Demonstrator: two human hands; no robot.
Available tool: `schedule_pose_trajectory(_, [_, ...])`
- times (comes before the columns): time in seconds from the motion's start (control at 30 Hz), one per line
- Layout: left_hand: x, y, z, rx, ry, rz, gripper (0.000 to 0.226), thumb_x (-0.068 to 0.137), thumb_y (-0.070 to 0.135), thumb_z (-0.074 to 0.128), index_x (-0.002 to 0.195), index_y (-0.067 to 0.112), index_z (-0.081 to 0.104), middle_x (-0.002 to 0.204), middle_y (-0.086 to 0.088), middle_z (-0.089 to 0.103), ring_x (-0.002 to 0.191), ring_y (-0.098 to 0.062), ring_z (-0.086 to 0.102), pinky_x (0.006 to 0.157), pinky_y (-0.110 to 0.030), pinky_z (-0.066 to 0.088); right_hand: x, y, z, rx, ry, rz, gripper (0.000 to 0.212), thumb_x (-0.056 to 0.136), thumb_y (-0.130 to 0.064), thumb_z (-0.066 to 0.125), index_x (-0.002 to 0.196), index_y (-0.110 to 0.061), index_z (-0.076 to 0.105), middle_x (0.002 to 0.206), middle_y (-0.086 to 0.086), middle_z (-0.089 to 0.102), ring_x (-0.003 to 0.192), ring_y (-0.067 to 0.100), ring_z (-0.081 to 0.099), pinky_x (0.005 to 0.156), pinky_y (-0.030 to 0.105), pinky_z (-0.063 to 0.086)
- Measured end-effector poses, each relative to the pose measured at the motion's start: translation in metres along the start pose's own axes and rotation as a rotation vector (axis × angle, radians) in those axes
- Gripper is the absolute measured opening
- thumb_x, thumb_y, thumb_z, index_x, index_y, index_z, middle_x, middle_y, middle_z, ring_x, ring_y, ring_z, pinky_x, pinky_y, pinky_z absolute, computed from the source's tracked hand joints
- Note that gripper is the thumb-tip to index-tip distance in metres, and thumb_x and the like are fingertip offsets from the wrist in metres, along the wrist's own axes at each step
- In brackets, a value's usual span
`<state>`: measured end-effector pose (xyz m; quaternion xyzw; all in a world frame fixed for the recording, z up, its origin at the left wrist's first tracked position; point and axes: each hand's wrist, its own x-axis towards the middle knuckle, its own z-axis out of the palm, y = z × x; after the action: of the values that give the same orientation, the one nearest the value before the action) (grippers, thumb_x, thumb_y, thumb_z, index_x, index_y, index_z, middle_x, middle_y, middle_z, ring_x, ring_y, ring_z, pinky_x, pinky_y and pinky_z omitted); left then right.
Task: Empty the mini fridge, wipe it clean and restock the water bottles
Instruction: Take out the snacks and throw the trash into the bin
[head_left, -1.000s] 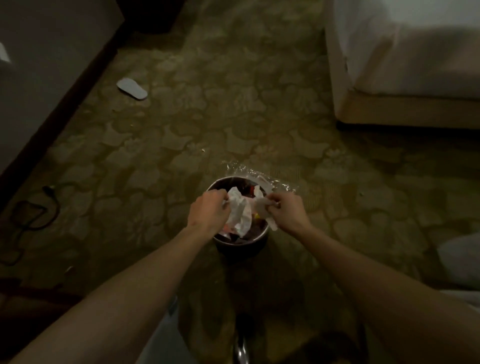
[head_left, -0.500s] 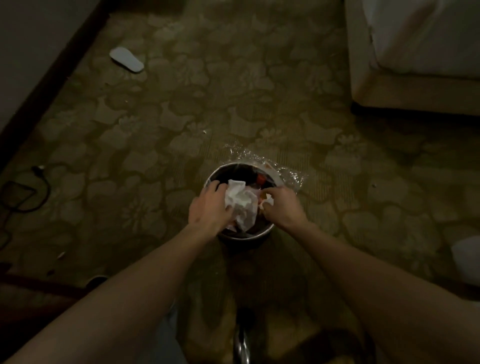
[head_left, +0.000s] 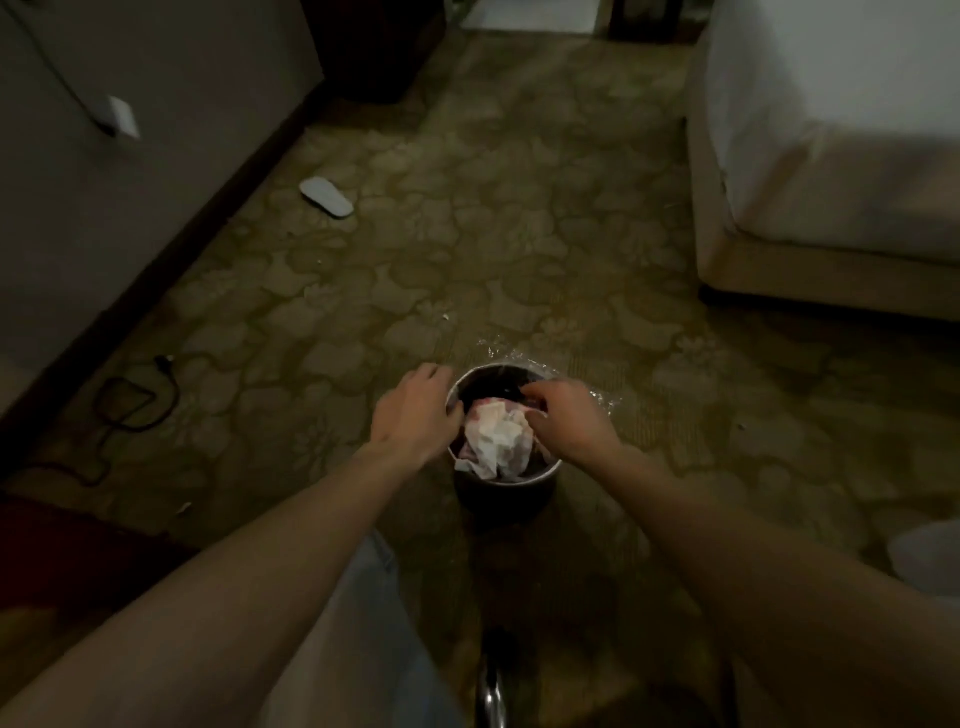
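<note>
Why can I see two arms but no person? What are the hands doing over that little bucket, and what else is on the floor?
The camera sits on the person's head and looks down, so you see only their own arms reaching forward. The little bucket is a small waste bin standing on a patterned carpet. Crumpled white tissue paper lies inside it, on top of the rubbish. The left hand rests at the bin's left rim. The right hand hangs over the bin with curled fingers; the picture is too dim to tell whether it pinches the paper. Also on the floor: a white slipper, a black cable, and a bed at the right.
</note>
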<state>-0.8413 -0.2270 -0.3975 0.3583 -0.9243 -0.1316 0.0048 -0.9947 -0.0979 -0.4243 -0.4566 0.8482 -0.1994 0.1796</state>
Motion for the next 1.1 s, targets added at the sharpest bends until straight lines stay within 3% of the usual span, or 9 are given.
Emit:
schedule_pose_trajectory(0.1, [-0.029, -0.011, -0.036, 0.022, 0.057, -0.017, 0.043, 0.096, 0.037, 0.051, 0.136, 0.02, 0.049, 0.138, -0.001, 0.05, 0.125, -0.023, 0.049, 0.097, -0.042, 0.048, -0.008, -0.038, -0.02, -0.033, 0.027, -0.099, 0.036, 0.091, -0.024, 0.059, 0.127, -0.024, 0.06, 0.114, 0.002, 0.067, 0.088, 0.013, 0.065, 0.077, 0.033, 0.058])
schedule_pose_trajectory(0.2, [-0.063, -0.022, -0.073, 0.045, 0.136, -0.04, 0.04, 0.095, 0.037, 0.051, 0.132, 0.02, 0.052, 0.135, 0.0, 0.053, 0.121, -0.022, 0.052, 0.096, -0.042, 0.049, -0.021, -0.083, -0.041, -0.05, 0.061, -0.204, 0.038, 0.091, -0.024, 0.06, 0.13, -0.02, 0.059, 0.124, 0.005, 0.062, 0.113, 0.021, 0.057, 0.093, 0.037, 0.05])
schedule_pose_trajectory(0.27, [-0.089, -0.03, -0.1, 0.062, 0.188, -0.057, 0.038, 0.095, 0.037, 0.051, 0.13, 0.021, 0.054, 0.132, 0.001, 0.054, 0.119, -0.02, 0.052, 0.094, -0.041, 0.049, -0.032, -0.116, -0.054, -0.044, 0.085, -0.28, 0.04, 0.092, -0.026, 0.059, 0.131, -0.019, 0.058, 0.128, 0.005, 0.059, 0.12, 0.023, 0.052, 0.097, 0.039, 0.047])
schedule_pose_trajectory(0.6, [-0.238, -0.069, -0.254, 0.22, 0.376, -0.19, 0.042, 0.097, 0.037, 0.047, 0.137, 0.021, 0.048, 0.136, 0.002, 0.05, 0.127, -0.022, 0.048, 0.096, -0.041, 0.048, -0.093, -0.302, -0.114, 0.021, 0.189, -0.723, 0.042, 0.086, -0.033, 0.067, 0.125, -0.02, 0.063, 0.119, 0.003, 0.067, 0.11, 0.02, 0.061, 0.095, 0.034, 0.048])
schedule_pose_trajectory(0.8, [-0.327, -0.085, -0.326, 0.263, 0.565, -0.287, 0.035, 0.096, 0.033, 0.05, 0.128, 0.02, 0.053, 0.127, 0.0, 0.055, 0.118, -0.023, 0.053, 0.09, -0.041, 0.049, -0.137, -0.408, -0.138, 0.049, 0.192, -0.972, 0.04, 0.086, -0.034, 0.068, 0.125, -0.026, 0.063, 0.112, -0.005, 0.068, 0.1, 0.014, 0.064, 0.089, 0.035, 0.053])
schedule_pose_trajectory(1.1, [-0.401, -0.12, -0.426, 0.342, 0.698, -0.419, 0.041, 0.098, 0.038, 0.048, 0.137, 0.025, 0.047, 0.139, 0.006, 0.05, 0.127, -0.017, 0.049, 0.093, -0.04, 0.046, -0.174, -0.513, -0.189, 0.133, 0.245, -1.142, 0.039, 0.088, -0.034, 0.068, 0.125, -0.023, 0.062, 0.109, -0.003, 0.067, 0.1, 0.012, 0.061, 0.09, 0.036, 0.051])
